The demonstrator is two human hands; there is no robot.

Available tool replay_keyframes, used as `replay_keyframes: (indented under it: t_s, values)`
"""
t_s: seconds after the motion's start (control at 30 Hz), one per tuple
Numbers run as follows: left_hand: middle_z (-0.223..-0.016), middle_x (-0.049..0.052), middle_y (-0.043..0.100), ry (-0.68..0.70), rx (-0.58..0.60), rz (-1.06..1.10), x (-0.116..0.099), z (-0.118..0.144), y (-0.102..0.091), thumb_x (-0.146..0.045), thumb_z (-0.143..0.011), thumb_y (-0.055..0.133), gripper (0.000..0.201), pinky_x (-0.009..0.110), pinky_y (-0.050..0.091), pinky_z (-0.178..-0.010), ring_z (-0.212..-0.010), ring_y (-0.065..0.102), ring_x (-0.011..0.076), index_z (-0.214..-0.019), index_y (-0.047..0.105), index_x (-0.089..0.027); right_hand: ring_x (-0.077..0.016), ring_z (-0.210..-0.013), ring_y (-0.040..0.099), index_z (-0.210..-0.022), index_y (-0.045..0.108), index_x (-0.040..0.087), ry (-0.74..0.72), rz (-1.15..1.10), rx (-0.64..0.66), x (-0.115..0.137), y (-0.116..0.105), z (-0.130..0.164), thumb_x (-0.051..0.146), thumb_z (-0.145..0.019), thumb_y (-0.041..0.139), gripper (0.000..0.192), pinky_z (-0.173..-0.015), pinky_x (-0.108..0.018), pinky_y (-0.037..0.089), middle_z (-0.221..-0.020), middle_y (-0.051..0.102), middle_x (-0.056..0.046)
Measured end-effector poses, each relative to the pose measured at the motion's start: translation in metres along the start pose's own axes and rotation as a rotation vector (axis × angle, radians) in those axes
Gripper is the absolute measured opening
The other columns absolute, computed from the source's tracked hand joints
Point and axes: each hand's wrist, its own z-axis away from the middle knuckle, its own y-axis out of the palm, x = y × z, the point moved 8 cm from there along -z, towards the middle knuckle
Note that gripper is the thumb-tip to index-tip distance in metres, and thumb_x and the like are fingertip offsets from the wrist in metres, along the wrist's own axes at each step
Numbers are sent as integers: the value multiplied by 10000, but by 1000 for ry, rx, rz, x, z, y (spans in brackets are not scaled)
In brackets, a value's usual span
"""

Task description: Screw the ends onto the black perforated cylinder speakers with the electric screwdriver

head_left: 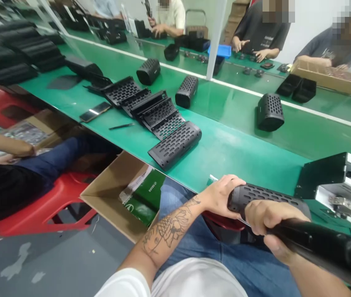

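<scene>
Item under handling: one black perforated housing (266, 198), elongated, rounded in section, its surface covered in rows of slotted oval holes. It lies roughly level at the near edge of the green bench, long axis running from 9 o'clock towards 3 o'clock, dipping slightly at the 3 o'clock end. Its 9 o'clock end is gripped by the left hand (221, 196). At its 6 o'clock side a black glossy tool (324, 245) bears against it, held in the right hand (270, 222); the tool body extends away towards 4 o'clock. The contact point is hidden by the fingers.
</scene>
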Motion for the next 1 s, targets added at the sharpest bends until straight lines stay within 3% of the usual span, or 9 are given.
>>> replay_keyframes:
  t_s: [0.13, 0.23, 0.37, 0.47, 0.57, 0.63, 0.73, 0.87, 1.0]
  values:
    - [-1775, 268, 677, -3, 7, -16, 6, 1, -2, -561, -654, 1205, 1343, 721, 596, -1443, -1641, 720, 546, -1796, 553, -285, -209, -564, 719, -1184, 781, 318, 59, 44, -37, -3, -2, 3, 326, -1060, 929, 193, -597, -371, 677, -733, 758, 37]
    - [-1845, 289, 627, 1, 27, 11, 7, 7, -8, -562, -608, 1208, 1518, 734, 578, -1466, -1704, 677, 562, -1895, 459, -269, -205, -530, 688, -1251, 831, 332, 51, 4, -144, 8, -20, 1, 500, -1066, 970, 286, -587, -382, 660, -718, 763, 35]
    - [-1727, 204, 743, -42, -42, 73, 11, 25, -27, -550, -615, 1185, 1319, 718, 661, -1397, -1574, 794, 510, -1785, 622, -320, -149, -378, 498, -1259, 887, 354, -101, -18, -425, 55, -84, 10, 637, -1070, 945, 345, -478, -357, 568, -611, 656, 81]
    - [-1682, 161, 781, -154, -186, 110, 27, 18, -45, -534, -664, 1179, 1228, 774, 695, -1335, -1519, 835, 498, -1762, 651, -376, -179, -402, 545, -1145, 924, 351, -140, 149, -736, 92, -150, 39, 593, -990, 1029, 306, -466, -389, 582, -611, 661, 70]
    - [-1656, 180, 786, -209, -366, 192, 36, -41, -50, -547, -714, 1162, 1255, 762, 732, -1266, -1478, 854, 479, -1805, 580, -333, -203, -464, 613, -1061, 897, 318, -161, 335, -1000, 114, -204, 72, 578, -897, 1108, 374, -496, -402, 619, -642, 703, 59]
    - [-1723, 215, 734, -221, -506, 191, 33, -108, -43, -554, -729, 1147, 1245, 715, 699, -1317, -1566, 801, 473, -1786, 553, -270, -195, -486, 631, -1056, 863, 289, -179, 422, -1113, 117, -229, 88, 557, -880, 1122, 412, -508, -377, 626, -650, 713, 62]
    - [-1754, 229, 710, -311, -596, 141, 29, -222, -15, -448, -771, 1144, 1203, 633, 597, -1436, -1643, 740, 440, -1782, 529, -229, -174, -473, 638, -1030, 810, 267, -225, 505, -1203, 107, -257, 100, 553, -877, 1130, 455, -508, -345, 627, -643, 719, 77]
    - [-1794, 250, 665, -456, -599, 82, 32, -335, 29, -317, -878, 1099, 1108, 506, 477, -1519, -1747, 650, 403, -1812, 514, -203, -162, -495, 687, -1041, 767, 261, -145, 518, -1118, 74, -274, 100, 616, -912, 1114, 513, -575, -341, 689, -652, 744, 84]
    - [-1813, 268, 625, -486, -535, 79, 47, -388, 68, -301, -938, 1061, 1097, 457, 450, -1517, -1761, 629, 390, -1855, 472, -175, -152, -498, 685, -1034, 745, 263, -109, 486, -996, 54, -270, 99, 567, -991, 1067, 445, -559, -322, 666, -671, 737, 87]
